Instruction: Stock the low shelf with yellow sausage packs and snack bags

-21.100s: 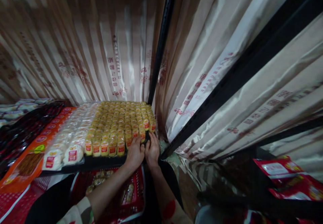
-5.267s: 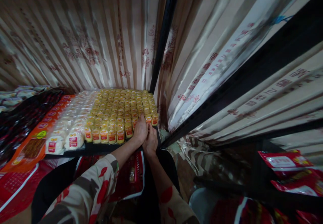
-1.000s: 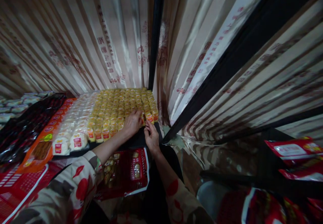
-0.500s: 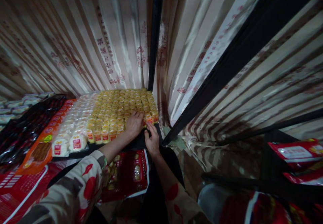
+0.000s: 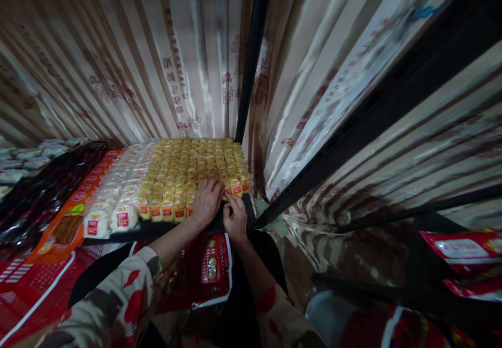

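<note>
Small yellow wrapped snack packets (image 5: 192, 165) stand in tight rows on a dark shelf (image 5: 157, 229), red labels facing me along the front. My left hand (image 5: 207, 201) reaches over the front row near its right end, fingers bent down onto the packets. Just right of it, lower down, my right hand (image 5: 235, 218) is closed, thumb and forefinger drawn together at the row's front edge. The fingertips of both hands nearly meet beside a red-labelled packet (image 5: 235, 186). Whatever lies between the fingers is mostly hidden.
White round wrapped snacks (image 5: 124, 217), an orange bag (image 5: 63, 228) and dark packages (image 5: 43, 196) lie leftward. A red basket (image 5: 39, 285) and an open red bag (image 5: 219, 272) sit below. Black frame bars (image 5: 251, 60) and curtains (image 5: 196, 50) enclose the shelf; red packages (image 5: 460, 254) are at right.
My left hand has come closer to the right, its fingers more curled. My right hand stays at the front edge with its fingers bent further in. The view has shifted slightly.
</note>
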A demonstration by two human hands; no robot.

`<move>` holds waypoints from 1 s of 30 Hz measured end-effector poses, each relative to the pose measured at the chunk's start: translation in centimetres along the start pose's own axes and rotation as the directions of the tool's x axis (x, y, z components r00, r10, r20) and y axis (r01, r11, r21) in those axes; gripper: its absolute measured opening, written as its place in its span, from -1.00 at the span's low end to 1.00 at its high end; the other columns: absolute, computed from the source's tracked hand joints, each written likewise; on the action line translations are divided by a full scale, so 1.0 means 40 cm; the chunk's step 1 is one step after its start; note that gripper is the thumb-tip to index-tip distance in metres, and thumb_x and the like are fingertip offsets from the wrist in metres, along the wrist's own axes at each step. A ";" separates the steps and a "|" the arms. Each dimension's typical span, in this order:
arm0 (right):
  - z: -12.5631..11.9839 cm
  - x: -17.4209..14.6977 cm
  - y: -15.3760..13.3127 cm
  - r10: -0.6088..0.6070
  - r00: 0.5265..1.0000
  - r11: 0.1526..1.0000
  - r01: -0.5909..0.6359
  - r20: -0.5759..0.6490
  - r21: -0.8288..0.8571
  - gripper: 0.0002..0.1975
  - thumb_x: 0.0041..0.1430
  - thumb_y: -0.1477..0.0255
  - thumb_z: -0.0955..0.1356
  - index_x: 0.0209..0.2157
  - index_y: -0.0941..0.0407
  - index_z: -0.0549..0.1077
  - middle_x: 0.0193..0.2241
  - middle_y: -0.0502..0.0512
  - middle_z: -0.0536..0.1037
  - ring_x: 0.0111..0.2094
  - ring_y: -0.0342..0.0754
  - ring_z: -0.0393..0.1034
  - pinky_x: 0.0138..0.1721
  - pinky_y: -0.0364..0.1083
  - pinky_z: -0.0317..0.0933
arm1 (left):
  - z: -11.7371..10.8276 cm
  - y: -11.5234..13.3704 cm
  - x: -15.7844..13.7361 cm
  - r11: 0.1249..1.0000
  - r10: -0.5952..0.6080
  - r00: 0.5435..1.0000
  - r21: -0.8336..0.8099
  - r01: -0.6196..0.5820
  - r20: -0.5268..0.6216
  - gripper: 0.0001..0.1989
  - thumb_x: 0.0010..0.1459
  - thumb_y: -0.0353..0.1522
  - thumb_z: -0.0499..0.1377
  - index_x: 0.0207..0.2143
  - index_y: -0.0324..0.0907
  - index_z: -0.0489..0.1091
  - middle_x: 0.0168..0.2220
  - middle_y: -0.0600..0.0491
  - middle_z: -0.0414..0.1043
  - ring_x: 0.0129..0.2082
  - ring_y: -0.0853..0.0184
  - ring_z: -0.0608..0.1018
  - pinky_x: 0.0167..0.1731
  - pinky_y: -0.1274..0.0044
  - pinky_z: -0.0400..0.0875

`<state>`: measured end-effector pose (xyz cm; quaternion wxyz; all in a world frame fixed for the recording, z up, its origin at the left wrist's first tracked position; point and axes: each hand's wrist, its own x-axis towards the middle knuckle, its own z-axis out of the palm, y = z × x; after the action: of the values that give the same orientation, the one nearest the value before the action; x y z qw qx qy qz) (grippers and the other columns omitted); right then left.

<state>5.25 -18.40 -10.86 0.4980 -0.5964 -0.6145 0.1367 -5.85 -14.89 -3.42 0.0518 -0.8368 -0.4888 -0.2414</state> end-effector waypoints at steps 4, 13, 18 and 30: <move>0.002 -0.002 0.001 0.018 1.000 1.000 -0.018 0.017 0.008 -0.50 0.08 0.53 0.16 0.08 0.10 0.32 -0.14 0.16 0.46 -0.14 -0.03 0.32 -0.04 0.02 0.24 | 0.004 0.007 -0.063 0.995 0.071 0.996 0.066 -0.075 0.055 -0.62 0.21 -0.42 0.00 0.08 -0.26 0.25 0.10 -0.06 0.28 0.13 0.15 0.24 0.07 0.33 0.22; 0.010 0.000 0.007 0.028 0.998 0.998 -0.025 0.049 -0.056 -0.50 0.10 0.53 0.13 0.10 0.16 0.29 -0.15 0.19 0.47 -0.14 -0.03 0.33 -0.03 -0.01 0.24 | 0.026 0.007 -0.061 0.984 0.079 0.985 0.148 -0.103 0.156 -0.61 0.23 -0.39 -0.05 0.10 -0.23 0.25 0.21 -0.02 0.16 0.20 0.13 0.19 0.17 0.23 0.05; 0.015 0.000 0.014 0.000 0.998 0.996 0.006 0.069 -0.091 -0.51 0.10 0.52 0.15 0.08 0.21 0.33 -0.10 0.24 0.46 -0.05 0.01 0.30 0.02 0.01 0.21 | 0.034 0.030 -0.076 0.978 0.045 0.987 0.193 -0.074 0.154 -0.58 0.26 -0.34 -0.06 0.12 -0.29 0.23 0.17 -0.12 0.21 0.20 0.14 0.21 0.17 0.27 0.07; 0.017 0.001 0.020 0.020 0.996 0.997 -0.013 0.087 -0.076 -0.50 0.09 0.53 0.15 0.10 0.16 0.30 -0.05 0.21 0.44 0.00 -0.01 0.29 0.03 0.00 0.22 | 0.071 0.032 -0.092 0.967 0.101 0.984 0.219 -0.132 0.149 -0.61 0.25 -0.40 -0.09 0.07 -0.29 0.29 0.14 -0.07 0.27 0.16 0.15 0.26 0.09 0.31 0.17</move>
<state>5.20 -17.88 -11.79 0.4468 -0.6132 -0.6354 0.1437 -5.25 -17.56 -7.39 0.1278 -0.8672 -0.4655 -0.1222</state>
